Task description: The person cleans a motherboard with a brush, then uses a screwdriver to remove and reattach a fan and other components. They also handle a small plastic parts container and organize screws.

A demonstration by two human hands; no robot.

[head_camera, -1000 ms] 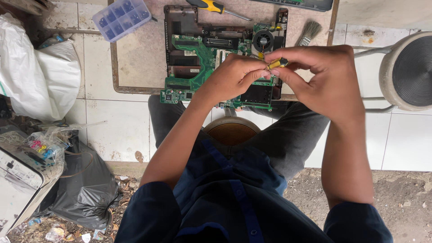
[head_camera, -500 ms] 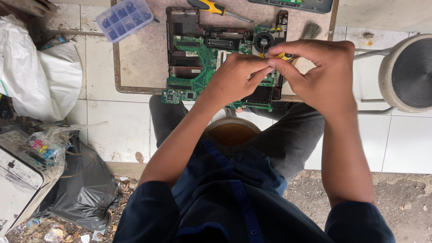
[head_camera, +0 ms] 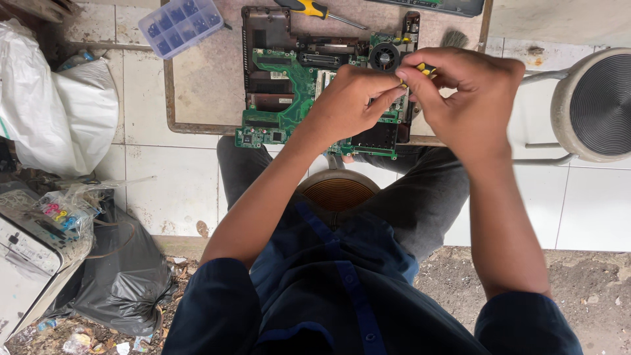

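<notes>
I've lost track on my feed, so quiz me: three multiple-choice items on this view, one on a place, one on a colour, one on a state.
1. Where does the clear compartment box lie?
A. at the far left corner of the work board
B. on the round stool
C. on the black bag

2. What colour is the circuit board?
A. red
B. green
C. white

3. How do the hands stand?
A. both flat on the floor
B. one behind the back
C. together over the board, pinching a small yellow-handled tool

Key: 1 A, the box sits left of the laptop base; 2 B, its surface is plainly green; 3 C, the left hand and right hand meet at the yellow-handled tool.
</notes>
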